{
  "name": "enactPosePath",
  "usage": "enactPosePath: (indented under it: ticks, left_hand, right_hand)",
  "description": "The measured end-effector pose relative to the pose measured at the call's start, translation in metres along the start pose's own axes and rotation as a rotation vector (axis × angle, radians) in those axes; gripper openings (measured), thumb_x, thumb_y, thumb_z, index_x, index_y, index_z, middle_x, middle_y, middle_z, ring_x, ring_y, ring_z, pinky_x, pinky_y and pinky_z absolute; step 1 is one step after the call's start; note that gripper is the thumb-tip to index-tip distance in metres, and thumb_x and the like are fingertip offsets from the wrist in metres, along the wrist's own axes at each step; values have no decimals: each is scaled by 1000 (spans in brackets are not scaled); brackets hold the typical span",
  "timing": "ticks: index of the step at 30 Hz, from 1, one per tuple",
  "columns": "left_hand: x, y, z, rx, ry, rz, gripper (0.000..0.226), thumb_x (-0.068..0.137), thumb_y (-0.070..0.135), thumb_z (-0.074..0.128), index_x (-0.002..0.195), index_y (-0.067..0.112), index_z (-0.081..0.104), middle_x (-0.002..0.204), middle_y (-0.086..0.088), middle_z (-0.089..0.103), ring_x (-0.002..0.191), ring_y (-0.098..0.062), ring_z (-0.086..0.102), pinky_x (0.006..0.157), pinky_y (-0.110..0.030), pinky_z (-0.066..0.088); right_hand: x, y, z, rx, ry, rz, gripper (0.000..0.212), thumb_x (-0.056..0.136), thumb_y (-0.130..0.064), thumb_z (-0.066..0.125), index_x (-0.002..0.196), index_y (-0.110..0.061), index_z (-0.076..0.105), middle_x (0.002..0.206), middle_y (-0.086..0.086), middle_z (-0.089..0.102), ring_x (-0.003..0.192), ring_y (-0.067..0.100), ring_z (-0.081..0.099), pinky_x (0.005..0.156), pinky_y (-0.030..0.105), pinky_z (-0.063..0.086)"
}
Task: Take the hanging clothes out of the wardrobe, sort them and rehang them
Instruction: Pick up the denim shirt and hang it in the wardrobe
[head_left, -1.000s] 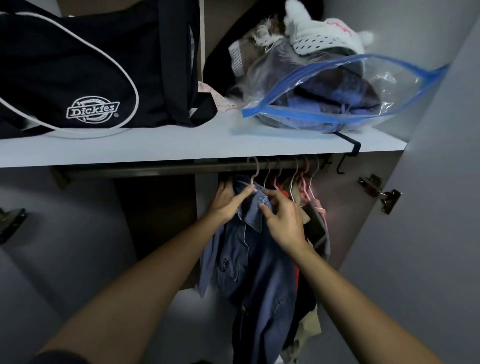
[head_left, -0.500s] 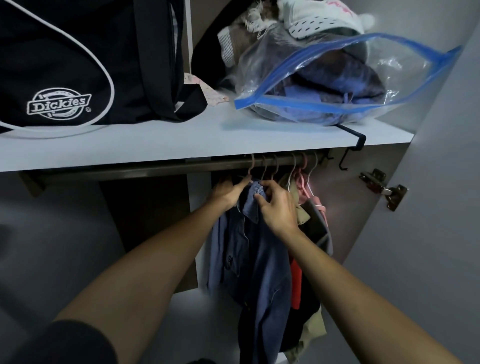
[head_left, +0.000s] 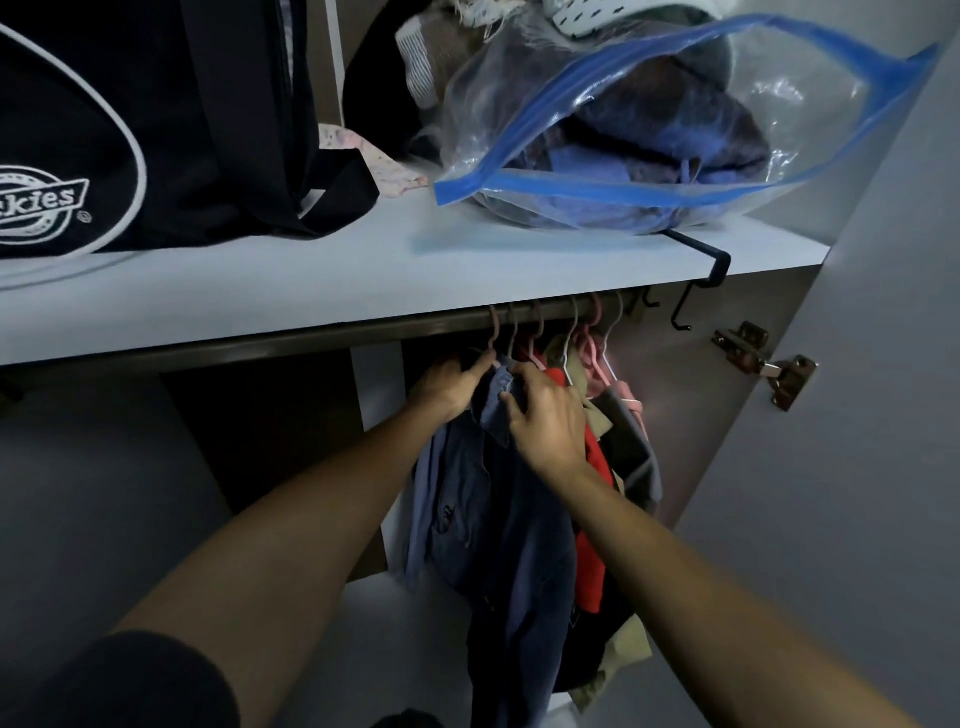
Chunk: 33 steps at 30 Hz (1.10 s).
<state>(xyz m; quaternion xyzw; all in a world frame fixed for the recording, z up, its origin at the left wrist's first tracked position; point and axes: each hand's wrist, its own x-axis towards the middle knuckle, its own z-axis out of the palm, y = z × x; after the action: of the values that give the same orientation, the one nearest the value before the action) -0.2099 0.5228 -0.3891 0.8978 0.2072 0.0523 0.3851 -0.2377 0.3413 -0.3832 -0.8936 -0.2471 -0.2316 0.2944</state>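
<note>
Only the head view here. Both hands have crept up toward the rail (head_left: 311, 340) compared with a second ago. The left hand (head_left: 447, 387) is curling around the denim jacket (head_left: 498, 499) at its shoulder, right under the hanger hook (head_left: 493, 332). The right hand (head_left: 545, 415) is pinching the collar just beside it. Looks like the jacket's about to get unhooked first; the other clothes (head_left: 597, 457) are waiting right of that hand.

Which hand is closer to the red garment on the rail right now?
Right. The right hand grips the denim shirt collar directly beside the red garment, partly overlapping it. The left hand is on the shirt's far side, away from the red.
</note>
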Motion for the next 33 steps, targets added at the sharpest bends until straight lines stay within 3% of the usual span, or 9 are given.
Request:
enactPosePath:
  ticks: [2, 7, 12, 16, 18, 21, 23, 29, 33]
  left_hand:
    - [8, -4, 5, -5, 5, -1, 121, 62, 111, 16, 138, 29, 62, 131, -8, 67, 114, -32, 65, 102, -48, 52]
    - [47, -13, 21, -22, -46, 28, 116, 60, 112, 23, 123, 26, 68, 119, -15, 71, 106, -36, 68, 97, -51, 55]
    - [38, 10, 26, 4, -69, 33, 128, 54, 114, 18, 138, 29, 62, 132, -7, 67, 114, -30, 66, 101, -47, 53]
    - [15, 16, 20, 40, -41, -21, 128, 59, 110, 10, 143, 27, 58, 139, -8, 63, 120, -32, 62, 104, -46, 51]
    - [-5, 16, 14, 71, -27, -26, 124, 64, 109, 10, 149, 29, 52, 148, -8, 56, 128, -32, 57, 107, -47, 48]
    - [-43, 19, 6, 157, 19, -28, 94, 90, 88, 24, 162, 27, 30, 164, -8, 37, 145, -34, 43, 113, -50, 41]
    - [-72, 22, 1, 206, 73, -22, 84, 97, 80, 28, 163, 29, 25, 164, -8, 37, 145, -34, 42, 110, -51, 43]
    - [-191, 34, 2, 281, 166, -50, 79, 103, 70, 28, 166, 24, 18, 172, -5, 21, 155, -29, 24, 122, -46, 29]
    - [-279, 34, -2, 391, 271, -58, 84, 101, 75, 20, 166, 22, 21, 170, -5, 27, 152, -31, 29, 119, -48, 36]
  right_hand:
    - [-1, 6, 3, -146, 5, -74, 30, 94, -20, 67, 124, -21, 62, 108, 1, 70, 104, 30, 62, 98, 45, 35]
    - [-4, 15, 2, -317, 46, -108, 39, 88, -14, 69, 125, -15, 59, 116, 9, 51, 107, 30, 47, 90, 44, 41]
    - [-3, 24, -11, -358, -48, -36, 59, 80, -9, 71, 136, -16, 53, 129, 13, 49, 117, 34, 46, 90, 47, 44]
    - [-7, 25, -20, -320, -109, -22, 57, 84, -10, 70, 138, -17, 54, 131, 13, 50, 118, 36, 46, 90, 49, 46]
    - [-12, 24, -26, -273, -166, -19, 55, 90, -17, 68, 143, -18, 51, 135, 11, 49, 122, 35, 45, 94, 51, 48]
    - [-20, 22, -45, -214, -229, -22, 57, 96, -31, 64, 149, -21, 46, 140, 9, 46, 126, 32, 42, 102, 50, 45]
    - [-28, 23, -60, -187, -243, -31, 59, 96, -37, 64, 149, -22, 45, 139, 8, 46, 125, 32, 41, 102, 51, 45]
    - [-78, 33, -113, -101, -308, -119, 59, 96, -48, 60, 146, -20, 49, 142, 8, 49, 132, 32, 43, 101, 51, 46]
    - [-121, 24, -142, 16, -319, -223, 62, 96, -51, 57, 148, -18, 50, 142, 7, 52, 131, 31, 46, 104, 48, 43]
